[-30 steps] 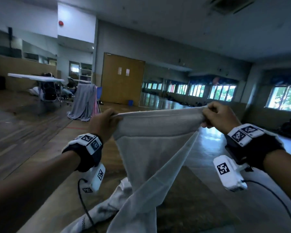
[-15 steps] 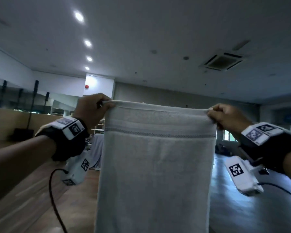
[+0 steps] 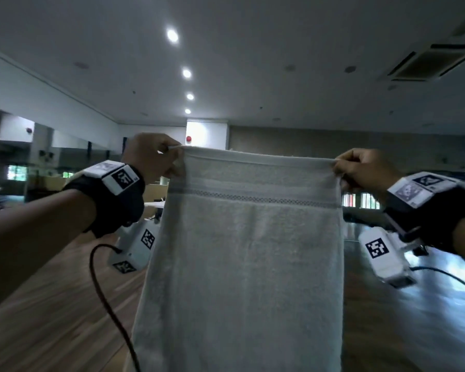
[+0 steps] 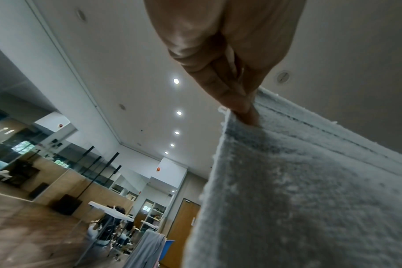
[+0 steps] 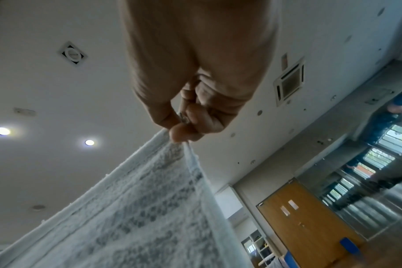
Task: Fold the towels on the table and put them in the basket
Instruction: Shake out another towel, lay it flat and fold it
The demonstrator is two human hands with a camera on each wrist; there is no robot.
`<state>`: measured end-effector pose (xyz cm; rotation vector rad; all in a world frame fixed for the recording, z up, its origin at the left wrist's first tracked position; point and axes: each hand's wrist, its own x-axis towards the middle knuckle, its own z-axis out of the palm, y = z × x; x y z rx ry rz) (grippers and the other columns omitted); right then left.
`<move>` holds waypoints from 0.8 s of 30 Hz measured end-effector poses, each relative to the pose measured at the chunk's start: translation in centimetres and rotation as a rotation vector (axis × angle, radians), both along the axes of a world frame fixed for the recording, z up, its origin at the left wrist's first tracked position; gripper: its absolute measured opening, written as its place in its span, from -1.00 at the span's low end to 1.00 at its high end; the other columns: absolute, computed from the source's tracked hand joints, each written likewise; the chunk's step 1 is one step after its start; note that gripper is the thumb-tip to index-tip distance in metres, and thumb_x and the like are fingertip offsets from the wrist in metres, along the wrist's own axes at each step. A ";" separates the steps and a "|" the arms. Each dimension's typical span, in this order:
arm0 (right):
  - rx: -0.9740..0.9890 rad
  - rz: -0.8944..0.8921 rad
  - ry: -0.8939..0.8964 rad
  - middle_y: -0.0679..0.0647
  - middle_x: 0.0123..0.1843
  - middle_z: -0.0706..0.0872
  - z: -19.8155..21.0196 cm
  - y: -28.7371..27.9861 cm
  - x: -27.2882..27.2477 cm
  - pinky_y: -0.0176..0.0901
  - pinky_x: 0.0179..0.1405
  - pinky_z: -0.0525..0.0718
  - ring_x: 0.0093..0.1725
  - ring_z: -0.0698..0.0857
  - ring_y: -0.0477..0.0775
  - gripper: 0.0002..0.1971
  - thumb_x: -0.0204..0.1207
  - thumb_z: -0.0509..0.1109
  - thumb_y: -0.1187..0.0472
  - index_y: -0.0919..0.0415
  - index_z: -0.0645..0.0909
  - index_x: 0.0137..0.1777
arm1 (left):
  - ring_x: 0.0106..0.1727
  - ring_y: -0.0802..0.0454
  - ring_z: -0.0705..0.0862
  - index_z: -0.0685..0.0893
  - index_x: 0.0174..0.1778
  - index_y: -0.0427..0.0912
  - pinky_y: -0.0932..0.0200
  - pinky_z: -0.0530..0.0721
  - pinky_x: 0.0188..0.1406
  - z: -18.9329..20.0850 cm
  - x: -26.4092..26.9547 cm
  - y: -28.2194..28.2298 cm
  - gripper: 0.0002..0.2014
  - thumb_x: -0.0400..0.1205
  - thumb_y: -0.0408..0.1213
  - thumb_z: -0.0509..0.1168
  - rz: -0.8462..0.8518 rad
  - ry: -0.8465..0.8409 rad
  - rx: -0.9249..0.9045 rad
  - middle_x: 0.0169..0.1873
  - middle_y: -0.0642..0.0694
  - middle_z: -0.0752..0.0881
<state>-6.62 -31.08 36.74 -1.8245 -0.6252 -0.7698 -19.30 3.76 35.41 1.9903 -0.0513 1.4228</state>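
A white towel (image 3: 247, 264) with a woven band near its top hangs flat and full width in front of me, held up at head height. My left hand (image 3: 169, 159) pinches its top left corner, and my right hand (image 3: 341, 170) pinches the top right corner. In the left wrist view the fingers (image 4: 239, 107) clamp the towel (image 4: 310, 190) at its corner. From the right wrist, the fingertips (image 5: 184, 134) nip the edge of the towel (image 5: 138, 217). The towel's lower end runs out of the picture. No table or basket is in view.
A wooden floor (image 3: 51, 304) stretches to the left and a glossy floor (image 3: 414, 318) to the right. Cables hang from both wrist cameras. Far off stand a white folding table (image 4: 110, 212), a grey cloth on a rack (image 4: 147, 250) and wooden doors (image 5: 310, 217).
Both hands have lifted the towel from a bunched, twisted drape to a flat, spread sheet. My view has tilted up toward the ceiling, and the hands have moved a little further apart.
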 end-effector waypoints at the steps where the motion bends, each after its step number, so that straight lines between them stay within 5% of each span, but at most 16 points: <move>1: -0.015 0.019 0.026 0.16 -0.57 0.64 -0.7 0.9 1.0 -0.36 -0.74 0.46 -0.76 0.50 -0.05 -0.87 0.45 0.36 0.36 0.18 0.59 -0.30 | -0.58 0.21 0.72 0.76 -0.16 -0.21 0.36 0.71 -0.57 -0.6 0.5 0.9 -0.94 0.55 -0.35 0.37 0.013 0.038 -0.017 -0.27 -0.17 0.76; 5: -0.052 0.124 0.177 0.19 -0.52 0.76 -4.6 4.7 5.0 -0.31 -0.69 0.59 -0.60 0.72 0.05 -0.96 0.51 0.34 0.36 0.26 0.57 -0.16 | -0.27 -0.12 0.81 0.78 -0.12 -0.27 -0.05 0.81 -0.18 -4.3 3.5 5.2 -0.91 0.53 -0.37 0.39 0.079 0.223 -0.005 -0.23 -0.24 0.80; 9: -0.044 0.171 0.298 0.31 -0.22 0.79 -9.1 8.2 8.4 -0.07 -0.33 0.82 -0.28 0.83 0.15 -0.98 0.55 0.32 0.35 0.25 0.56 -0.10 | -0.37 0.12 0.70 0.76 -0.06 -0.36 0.15 0.77 -0.16 -9.4 6.5 8.5 -0.86 0.52 -0.38 0.40 0.126 0.289 0.070 -0.23 -0.26 0.77; 13: -0.020 0.112 0.258 0.16 -0.18 0.78 -12.5 10.3 10.6 0.12 -0.01 0.77 -0.18 0.82 0.12 -0.93 0.54 0.33 0.30 0.16 0.56 -0.16 | -0.17 -0.04 0.70 0.78 -0.05 -0.30 0.21 0.55 -0.17 -13.8 8.6 9.6 -0.85 0.52 -0.35 0.41 0.200 0.195 0.170 -0.14 -0.25 0.80; 19: 0.022 0.105 0.225 0.06 -0.21 0.74 -18.4 11.0 11.3 0.13 0.02 0.76 -0.15 0.79 0.10 -0.87 0.51 0.31 0.28 0.08 0.56 -0.25 | -0.09 -0.12 0.75 0.77 -0.06 -0.26 0.04 0.69 -0.04 -19.5 10.5 10.2 -0.87 0.53 -0.36 0.37 0.159 0.177 0.129 -0.13 -0.22 0.80; 24: -0.093 0.037 0.265 0.02 -0.23 0.71 -27.4 9.8 10.1 0.04 -0.09 0.75 -0.19 0.74 0.08 -0.85 0.48 0.34 0.28 0.02 0.57 -0.26 | -0.23 -0.14 0.76 0.76 -0.16 -0.33 0.11 0.65 -0.22 -28.0 9.4 10.1 -0.93 0.49 -0.44 0.40 0.081 0.273 0.213 -0.26 -0.27 0.79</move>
